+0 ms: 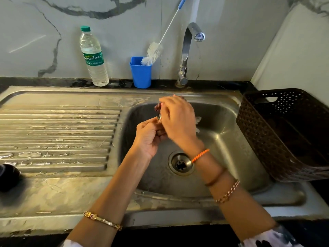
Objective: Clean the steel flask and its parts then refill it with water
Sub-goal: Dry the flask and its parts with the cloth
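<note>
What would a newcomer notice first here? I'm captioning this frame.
Two hands, left hand and right hand, meet over the sink, working a small, mostly hidden part. Behind, a white bottle brush leans in a blue cup beside a water bottle.

water bottle [93, 56], green label, script reading "Signature"

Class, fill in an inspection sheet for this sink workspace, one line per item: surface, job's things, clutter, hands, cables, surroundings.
Surface: steel sink, ribbed drainboard wet.
Job's things: small metal part, mostly hidden between both hands; bottle brush in blue cup; water bottle upright, capped.
Clutter: dark object at left edge.
Hands: left hand and right hand over the basin, holding the part.
Cables: nothing seen.
Surroundings: tap, dark basket, marble wall.
</note>
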